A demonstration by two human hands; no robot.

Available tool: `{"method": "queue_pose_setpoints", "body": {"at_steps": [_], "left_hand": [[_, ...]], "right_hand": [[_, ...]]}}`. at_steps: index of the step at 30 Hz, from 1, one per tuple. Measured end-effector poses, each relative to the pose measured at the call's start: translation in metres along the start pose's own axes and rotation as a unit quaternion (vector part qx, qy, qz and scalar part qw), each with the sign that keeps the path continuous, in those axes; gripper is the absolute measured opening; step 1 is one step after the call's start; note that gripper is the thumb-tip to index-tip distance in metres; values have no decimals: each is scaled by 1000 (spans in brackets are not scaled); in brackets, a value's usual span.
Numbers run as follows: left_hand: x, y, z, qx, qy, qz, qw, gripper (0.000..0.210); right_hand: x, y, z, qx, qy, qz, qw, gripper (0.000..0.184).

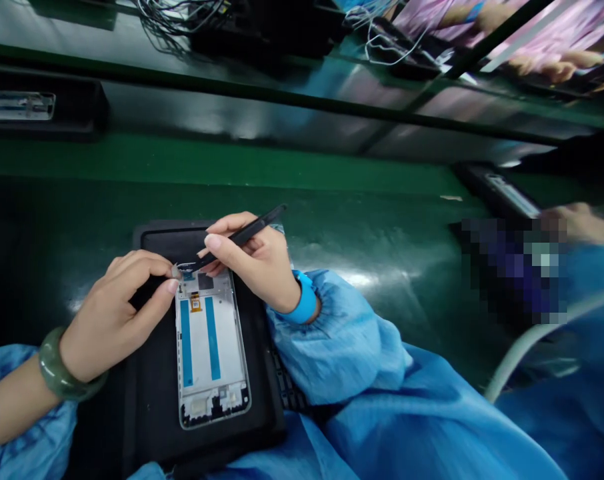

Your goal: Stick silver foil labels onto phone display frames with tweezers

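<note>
A phone frame [199, 347] with two blue strips and an orange flex cable lies in a black tray [152, 400]. My right hand [257, 260] grips a pair of black tweezers [252, 230], its tips angled down to the frame's upper end. Close to those tips, my left hand [127, 307] pinches with thumb and forefinger at the frame's top left corner. Something small and pale shows at the fingertips, too small to name. The left wrist bears a green bangle and the right a blue band.
Another black tray [82, 110] with a phone part stands at the far left. Rails [262, 97] cross behind the green bench [357, 213], with cables [182, 17] beyond. Co-workers' hands [577, 223] are at the right and upper right, near more trays.
</note>
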State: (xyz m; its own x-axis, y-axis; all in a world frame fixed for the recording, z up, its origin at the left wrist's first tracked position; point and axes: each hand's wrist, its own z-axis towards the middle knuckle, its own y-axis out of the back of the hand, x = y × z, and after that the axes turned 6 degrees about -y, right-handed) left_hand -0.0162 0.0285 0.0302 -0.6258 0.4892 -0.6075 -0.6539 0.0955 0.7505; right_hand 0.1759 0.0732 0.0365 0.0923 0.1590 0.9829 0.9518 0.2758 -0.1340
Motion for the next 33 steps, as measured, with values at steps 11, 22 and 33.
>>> {"method": "queue_pose_setpoints", "body": {"at_steps": [11,22,33], "left_hand": [[-4,-3,4,7,-13,22,1000,5],[-6,-10,35,90,-97,198,971,20],[-18,-9,56,191,-138,317,919,15]], "right_hand": [[0,-7,1,22,25,-14,999,17],[-4,23,18,-96,26,12,995,25],[-10,34,26,-114,52,58,990,28]]}}
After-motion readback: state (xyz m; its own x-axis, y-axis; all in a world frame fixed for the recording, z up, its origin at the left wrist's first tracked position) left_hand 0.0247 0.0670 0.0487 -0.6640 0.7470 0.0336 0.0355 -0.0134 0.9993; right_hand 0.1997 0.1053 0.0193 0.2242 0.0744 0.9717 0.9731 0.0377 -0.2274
